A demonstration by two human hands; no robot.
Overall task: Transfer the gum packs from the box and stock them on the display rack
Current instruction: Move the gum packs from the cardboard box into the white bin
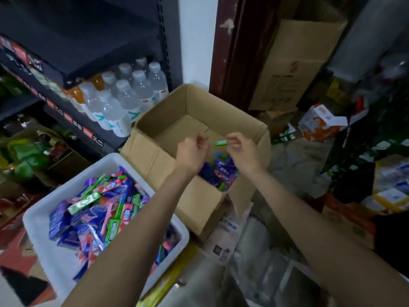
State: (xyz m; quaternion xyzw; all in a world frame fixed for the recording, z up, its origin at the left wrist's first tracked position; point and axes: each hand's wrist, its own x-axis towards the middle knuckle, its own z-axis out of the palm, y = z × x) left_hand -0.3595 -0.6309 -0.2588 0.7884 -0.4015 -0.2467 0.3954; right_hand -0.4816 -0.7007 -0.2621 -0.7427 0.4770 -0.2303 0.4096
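Observation:
An open cardboard box (168, 107) stands ahead of me with a heap of purple and blue gum packs (218, 170) in its near right corner. My right hand (242, 151) hovers over the box and pinches a small green gum pack (222, 142) by its right end. My left hand (192, 151) is just left of it, fingers curled, apparently holding nothing. A white plastic bin (44, 211) at lower left holds several mixed gum packs (97, 209) in purple, green and pink.
A dark shelving rack (73, 120) with price tags stands on the left, carrying clear water bottles (124, 100). Flattened and stacked cartons (294, 69) lean at the back right. Boxes and packaged goods (321, 122) litter the floor on the right.

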